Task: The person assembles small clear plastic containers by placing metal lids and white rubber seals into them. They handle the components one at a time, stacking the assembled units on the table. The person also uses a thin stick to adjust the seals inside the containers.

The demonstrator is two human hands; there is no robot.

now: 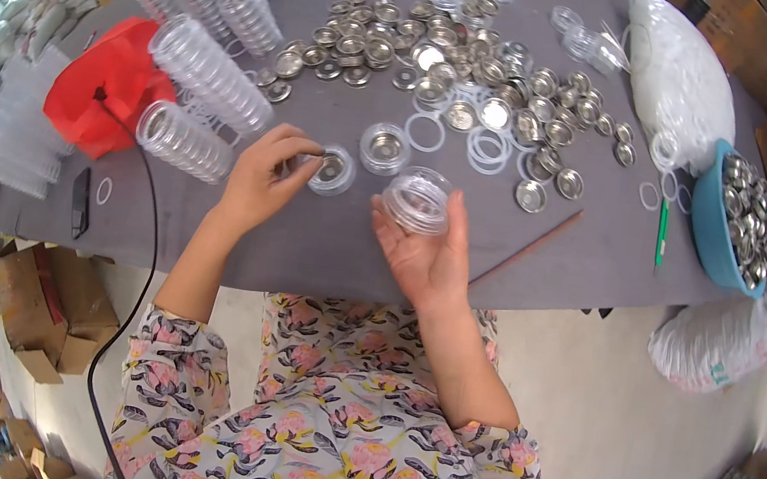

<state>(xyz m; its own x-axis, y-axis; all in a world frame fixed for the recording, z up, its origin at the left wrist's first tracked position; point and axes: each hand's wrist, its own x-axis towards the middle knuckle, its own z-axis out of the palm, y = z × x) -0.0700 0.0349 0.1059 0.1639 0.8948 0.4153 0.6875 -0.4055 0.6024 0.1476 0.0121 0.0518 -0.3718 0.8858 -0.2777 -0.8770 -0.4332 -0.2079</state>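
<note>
My left hand (271,172) is closed, its thumb and fingertips pinched at the edge of a small silver metal cap (329,167). That cap sits in or just over a clear round plastic case (340,184) on the table. My right hand (423,256) is turned palm up, thumb and fingers around clear round plastic pieces (417,201), which look stacked. Between the hands and slightly farther off stands another clear round case (384,148) with a metal cap inside. White plastic rings (424,132) lie beyond my right hand.
Many silver caps (367,46) are heaped across the grey table (523,253). Stacked clear cases (213,74) and a red bag (105,86) with a black cable stand left. A brown stick (526,250), green pen (661,235), blue basin (710,228) and white plastic bag (679,81) are right.
</note>
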